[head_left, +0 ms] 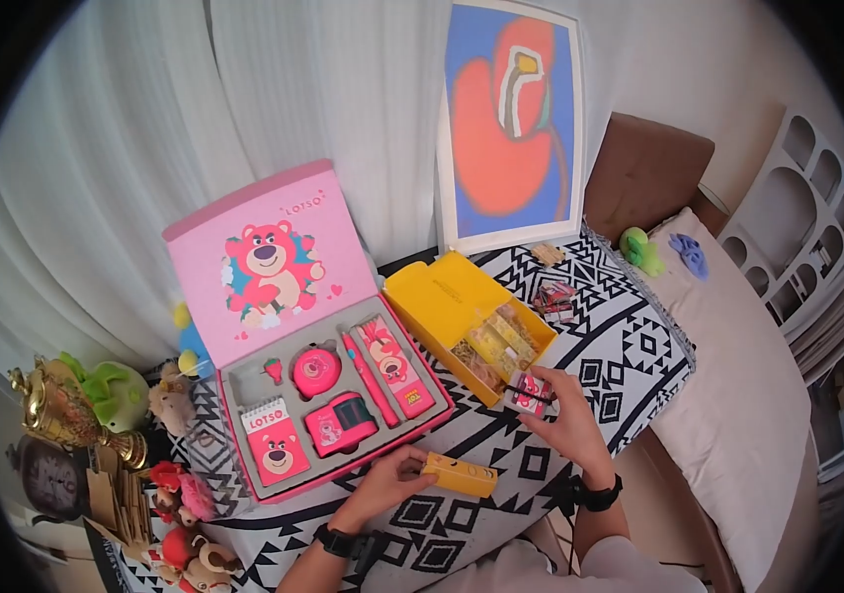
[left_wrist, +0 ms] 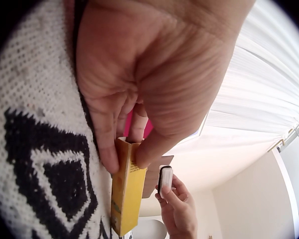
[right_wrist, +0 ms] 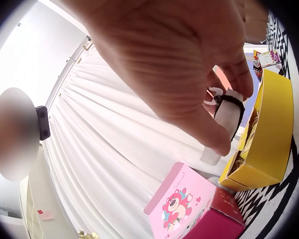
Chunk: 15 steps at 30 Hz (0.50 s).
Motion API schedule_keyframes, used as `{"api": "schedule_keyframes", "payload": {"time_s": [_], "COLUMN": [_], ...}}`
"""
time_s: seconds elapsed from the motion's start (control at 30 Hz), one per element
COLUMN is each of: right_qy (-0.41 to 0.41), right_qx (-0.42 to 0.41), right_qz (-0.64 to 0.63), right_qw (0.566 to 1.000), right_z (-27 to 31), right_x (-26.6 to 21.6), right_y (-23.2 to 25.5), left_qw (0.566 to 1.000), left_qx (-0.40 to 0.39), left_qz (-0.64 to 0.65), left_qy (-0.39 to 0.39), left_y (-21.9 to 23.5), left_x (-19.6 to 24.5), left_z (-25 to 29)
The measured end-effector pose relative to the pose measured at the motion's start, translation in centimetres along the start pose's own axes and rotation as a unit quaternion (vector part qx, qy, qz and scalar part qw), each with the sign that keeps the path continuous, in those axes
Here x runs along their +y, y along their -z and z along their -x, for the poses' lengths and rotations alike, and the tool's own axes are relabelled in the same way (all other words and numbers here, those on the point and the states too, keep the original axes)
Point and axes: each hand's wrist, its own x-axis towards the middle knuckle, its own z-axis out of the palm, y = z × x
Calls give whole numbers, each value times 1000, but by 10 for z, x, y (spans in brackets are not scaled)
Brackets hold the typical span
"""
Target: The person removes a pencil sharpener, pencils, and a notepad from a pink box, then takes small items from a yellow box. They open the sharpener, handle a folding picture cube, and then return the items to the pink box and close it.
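Note:
Between its thumb and fingers, my left hand [head_left: 394,482] pinches one end of a slim yellow carton [head_left: 465,475], low over the patterned cloth. The left wrist view shows that end of the carton [left_wrist: 127,191] open, with fingertips at its edge. My right hand [head_left: 570,420] grips a small pale block with a black band round it [right_wrist: 229,119]; its pink, picture-printed face [head_left: 530,391] shows in the head view. That block is beside the near corner of an open yellow box [head_left: 447,282], which has shredded filler and yellow packs inside.
A pink Lotso gift box [head_left: 279,252] stands open at left, holding stationery in a grey insert. Small packets [head_left: 555,301] lie behind the yellow box. Plush toys [head_left: 195,558] and a gold trophy [head_left: 66,405] crowd the left edge. A framed picture [head_left: 511,128] leans at the back.

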Motion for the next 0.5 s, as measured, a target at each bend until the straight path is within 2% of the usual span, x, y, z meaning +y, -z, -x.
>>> {"api": "schedule_keyframes", "payload": {"time_s": [0.23, 0.3, 0.37, 0.5], "right_qy": [-7, -53, -46, -23], "right_qx": [0, -49, -51, -75], "right_qz": [-9, -19, -18, -63], "right_qw": [1000, 997, 997, 995], "right_z": [2, 1, 2, 2], "right_x": [-4, -8, -8, 4], "right_y": [-1, 3, 5, -8], "left_qw": [1000, 1000, 1000, 999], "left_qx": [-4, -8, -4, -15], "left_qz": [9, 2, -3, 7], "left_qy": [-8, -1, 4, -49], "left_y": [1, 2, 4, 1], "left_x": [0, -2, -5, -12], "left_z": [0, 0, -4, -5]}}
